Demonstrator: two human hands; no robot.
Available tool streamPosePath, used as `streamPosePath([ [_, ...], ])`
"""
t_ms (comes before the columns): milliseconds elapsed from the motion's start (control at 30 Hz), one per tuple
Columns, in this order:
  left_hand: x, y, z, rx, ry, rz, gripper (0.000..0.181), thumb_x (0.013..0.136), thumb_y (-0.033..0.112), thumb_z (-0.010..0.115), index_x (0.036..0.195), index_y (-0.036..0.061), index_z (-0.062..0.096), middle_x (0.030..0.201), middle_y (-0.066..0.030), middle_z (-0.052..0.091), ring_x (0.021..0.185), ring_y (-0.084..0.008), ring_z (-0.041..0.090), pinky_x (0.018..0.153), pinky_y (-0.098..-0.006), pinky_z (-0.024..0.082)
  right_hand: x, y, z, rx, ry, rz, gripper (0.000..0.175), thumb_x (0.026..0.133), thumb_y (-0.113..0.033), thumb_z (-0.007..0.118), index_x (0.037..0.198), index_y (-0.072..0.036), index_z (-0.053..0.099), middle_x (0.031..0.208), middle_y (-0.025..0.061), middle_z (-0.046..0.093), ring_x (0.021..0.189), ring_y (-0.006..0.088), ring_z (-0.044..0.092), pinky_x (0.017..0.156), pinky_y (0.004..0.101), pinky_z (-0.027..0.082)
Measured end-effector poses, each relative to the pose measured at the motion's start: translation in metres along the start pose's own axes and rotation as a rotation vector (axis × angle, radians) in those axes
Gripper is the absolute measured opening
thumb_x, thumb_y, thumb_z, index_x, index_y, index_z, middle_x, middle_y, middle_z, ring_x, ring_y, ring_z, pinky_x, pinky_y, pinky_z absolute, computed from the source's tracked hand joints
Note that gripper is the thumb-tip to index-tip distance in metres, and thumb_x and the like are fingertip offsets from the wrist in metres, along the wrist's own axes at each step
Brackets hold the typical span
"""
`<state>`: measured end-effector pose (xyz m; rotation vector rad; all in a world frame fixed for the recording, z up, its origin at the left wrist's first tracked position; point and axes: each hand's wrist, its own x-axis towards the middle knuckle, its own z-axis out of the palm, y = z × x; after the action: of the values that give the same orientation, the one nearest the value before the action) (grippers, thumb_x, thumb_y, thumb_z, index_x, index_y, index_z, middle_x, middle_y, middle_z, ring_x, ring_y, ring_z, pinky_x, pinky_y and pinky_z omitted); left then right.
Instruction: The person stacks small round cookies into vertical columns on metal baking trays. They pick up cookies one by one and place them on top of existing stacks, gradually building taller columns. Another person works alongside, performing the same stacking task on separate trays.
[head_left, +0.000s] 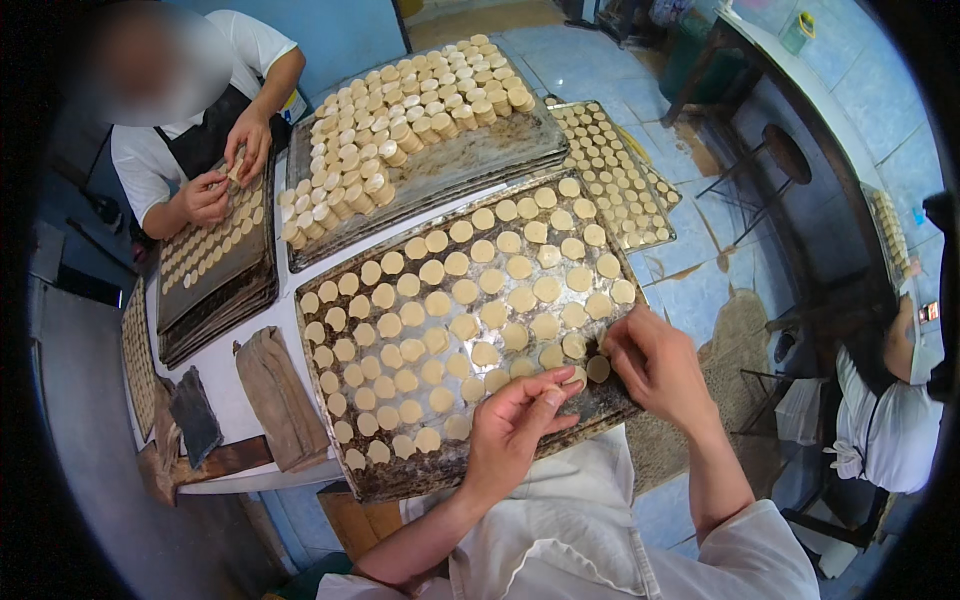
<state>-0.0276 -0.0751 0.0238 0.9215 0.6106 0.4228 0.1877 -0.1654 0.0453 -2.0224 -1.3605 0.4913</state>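
A large metal baking tray, stained dark, lies before me with rows of thin round dough discs. Over its near right part, my left hand pinches a pale dough disc between thumb and fingers. My right hand is at the tray's right edge, fingertips bent down close to the surface. Whether those fingers hold a disc is hidden. Just left of them a single disc lies flat on the metal.
Beyond, stacked trays bear many piles of dough discs. A co-worker handles dough over another tray stack at left. Folded brown cloth and a dark cloth lie on the table. More filled trays sit lower at right, near a stool.
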Motion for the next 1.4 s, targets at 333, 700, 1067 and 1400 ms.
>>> streamPosePath([
  [333, 0.004, -0.003, -0.004, -0.029, -0.065, -0.037, 0.017, 0.114, 0.007, 0.061, 0.123, -0.0062, 0.068, 0.12, -0.0103, 0.072, 0.112, -0.0168, 0.073, 0.1, -0.0415, 0.069, -0.006, -0.023, 0.0, 0.386, -0.184, -0.214, 0.01, 0.102, -0.007, 0.071, 0.103, 0.002, 0.068, 0.102, 0.0144, 0.07, 0.09, 0.0332, 0.07, 0.077, 0.0401, 0.055],
  [700, -0.002, -0.001, -0.007, -0.029, -0.043, -0.016, 0.02, 0.114, 0.003, 0.059, 0.127, -0.0085, 0.069, 0.128, -0.0139, 0.073, 0.117, -0.0195, 0.073, 0.1, -0.0418, 0.069, -0.01, -0.025, 0.003, 0.357, -0.164, -0.021, 0.012, 0.104, -0.013, 0.071, 0.106, -0.001, 0.068, 0.098, 0.0135, 0.068, 0.084, 0.0312, 0.07, 0.074, 0.0385, 0.055],
  [1067, -0.004, -0.007, -0.01, 0.016, -0.055, 0.037, 0.019, 0.113, 0.002, 0.06, 0.126, -0.0083, 0.069, 0.138, -0.0149, 0.067, 0.118, -0.0228, 0.073, 0.096, -0.0399, 0.071, -0.013, -0.02, 0.009, 0.326, -0.137, -0.039, 0.019, 0.105, -0.021, 0.075, 0.108, -0.003, 0.069, 0.092, 0.0117, 0.067, 0.079, 0.0257, 0.068, 0.07, 0.0386, 0.052],
  [1400, -0.003, -0.001, -0.004, 0.073, -0.11, 0.017, 0.03, 0.115, 0.009, 0.059, 0.138, -0.0079, 0.067, 0.153, -0.0197, 0.062, 0.129, -0.0261, 0.072, 0.095, -0.0329, 0.068, -0.01, -0.004, 0.0, 0.061, 0.02, -0.082, 0.019, 0.099, -0.017, 0.079, 0.108, -0.001, 0.072, 0.092, 0.0161, 0.069, 0.079, 0.0349, 0.07, 0.069, 0.0428, 0.053],
])
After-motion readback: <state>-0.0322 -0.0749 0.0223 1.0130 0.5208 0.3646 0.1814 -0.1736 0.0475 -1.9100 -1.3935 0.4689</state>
